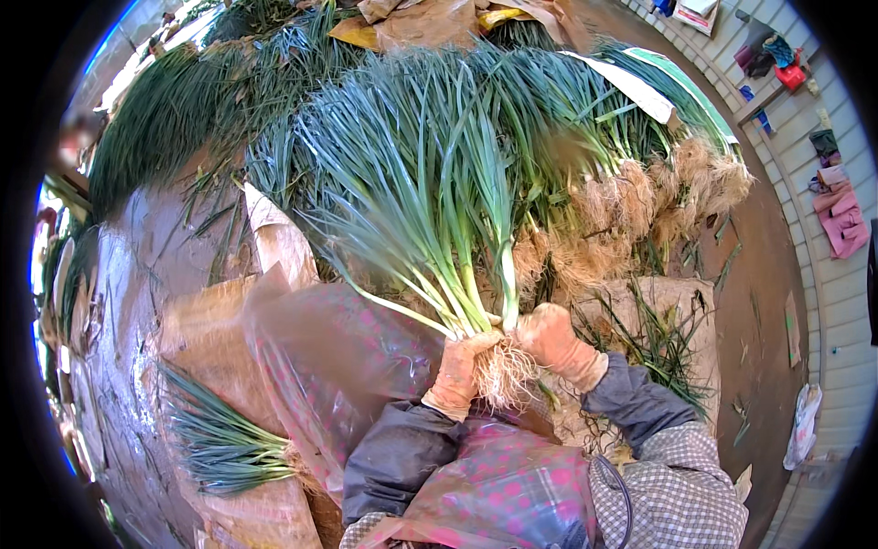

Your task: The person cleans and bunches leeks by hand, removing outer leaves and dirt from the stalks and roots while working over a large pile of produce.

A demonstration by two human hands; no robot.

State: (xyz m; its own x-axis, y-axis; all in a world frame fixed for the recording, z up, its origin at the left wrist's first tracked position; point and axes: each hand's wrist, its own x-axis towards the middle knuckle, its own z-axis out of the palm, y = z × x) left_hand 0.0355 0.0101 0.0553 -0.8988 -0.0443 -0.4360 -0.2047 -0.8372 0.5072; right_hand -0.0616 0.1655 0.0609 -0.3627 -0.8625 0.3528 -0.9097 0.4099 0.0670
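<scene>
My left hand [462,368], in an orange work glove, is closed around the pale stems of a bunch of green onions [421,183]. The bunch's long leaves fan out away from me, and its stringy roots [503,373] hang below between my hands. My right hand [560,343], gloved alike, is closed at the bunch's right side, with its fingers at the base of a thick white stalk [508,288]. Its fingertips are partly hidden. Both hands are above my lap, which a clear plastic sheet with pink dots [512,476] covers.
A smaller bunch of green onions [233,439] lies on brown sacking to my left. Ahead is a large heap of green onions [174,119], with brown roots [631,210] toward the right. Loose leaves [663,339] lie on a sack at right. A pale wall [837,302] runs along the right.
</scene>
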